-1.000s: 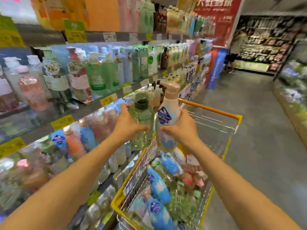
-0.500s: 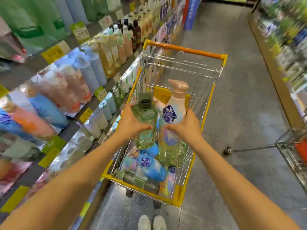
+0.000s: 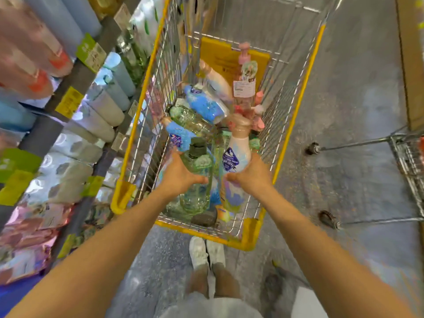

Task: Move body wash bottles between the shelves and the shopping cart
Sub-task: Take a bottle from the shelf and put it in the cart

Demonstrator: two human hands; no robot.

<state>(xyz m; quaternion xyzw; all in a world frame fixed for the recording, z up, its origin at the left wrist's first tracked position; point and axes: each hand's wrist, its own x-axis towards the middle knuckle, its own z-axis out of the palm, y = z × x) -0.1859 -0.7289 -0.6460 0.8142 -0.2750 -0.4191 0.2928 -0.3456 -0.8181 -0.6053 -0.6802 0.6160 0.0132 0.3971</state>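
My left hand grips a clear green bottle with a dark cap, held upright over the near end of the yellow-rimmed wire shopping cart. Right beside it, my right hand grips a white pump bottle with a blue label and beige pump head. The two bottles almost touch. Inside the cart lie several bottles, among them a blue one, a clear green one and pink pump bottles.
Shelves packed with bottles, refill pouches and price tags run along the left, close to the cart's side. A second wire cart stands at the right edge. Grey floor lies between the carts. My white shoes stand just behind the cart.
Both hands have carried their bottles from in front of the shelf down over the cart. The view has tilted downward, so the cart's inside and my feet now show.
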